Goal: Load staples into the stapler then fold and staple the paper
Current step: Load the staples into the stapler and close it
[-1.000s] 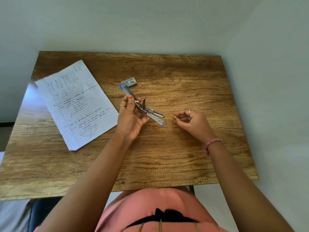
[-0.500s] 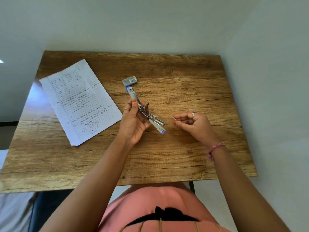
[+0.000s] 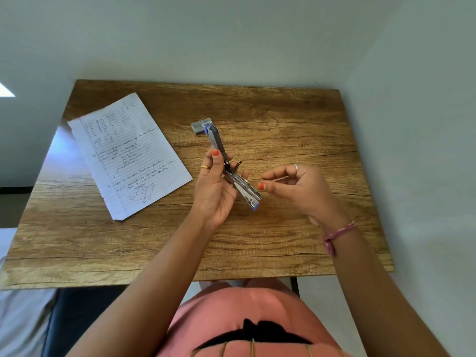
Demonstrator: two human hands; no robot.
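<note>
Soft, even daylight — sharp centre, edges bowed.

One view only, so nothing is being shared between views. The head-worn camera is looking forward and steeply down from above the seated person's chest, and is facing the far wall (image 3: 231, 34). It is taking in the whole wooden table (image 3: 283, 240) edge to edge, with the wide lens bending its sides. Both forearms are entering from the bottom edge, reaching away from the lens toward mid-frame, close beneath it.
</note>
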